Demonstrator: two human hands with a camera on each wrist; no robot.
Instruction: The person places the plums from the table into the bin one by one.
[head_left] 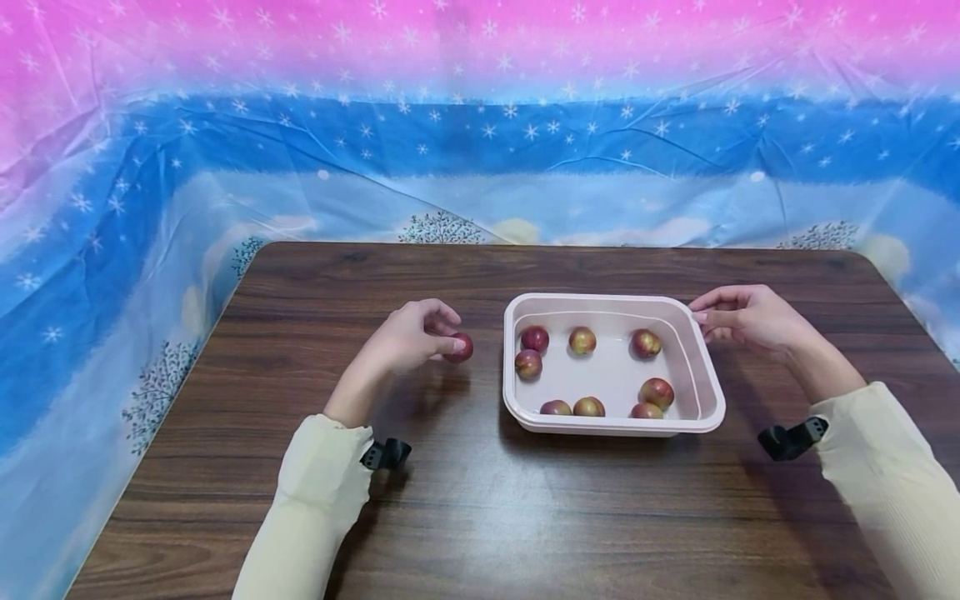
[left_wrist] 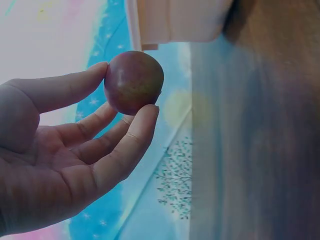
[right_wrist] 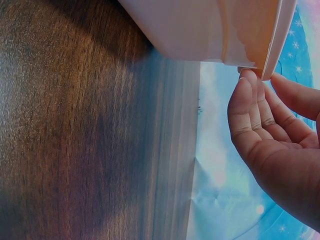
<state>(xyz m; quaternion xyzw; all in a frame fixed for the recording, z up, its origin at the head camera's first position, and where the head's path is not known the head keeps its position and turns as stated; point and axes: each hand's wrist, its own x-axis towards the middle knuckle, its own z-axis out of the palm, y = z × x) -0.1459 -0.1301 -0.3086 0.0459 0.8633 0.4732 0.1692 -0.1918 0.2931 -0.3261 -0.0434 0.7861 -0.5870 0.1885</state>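
Note:
Between thumb and fingertips, my left hand [head_left: 408, 337] pinches a dark red plum [head_left: 459, 347], held above the table to the left of a pale pink plastic basin [head_left: 615, 423]. The left wrist view shows the same plum [left_wrist: 134, 82] close up, with the basin's wall [left_wrist: 180, 20] beyond it. My right hand [head_left: 757, 321] holds the basin's right rim, thumb on top and fingers beneath, as the right wrist view also shows at the rim [right_wrist: 277, 40]. Inside the basin lie several red and yellow-green plums [head_left: 582, 340], some partly hidden by the near wall.
The basin stands on a dark brown wood-grain table [head_left: 465, 517]. A pink and blue snowflake cloth [head_left: 480, 133] hangs behind the table and along its left side. Black straps with small devices [head_left: 386, 454] sit on both wrists.

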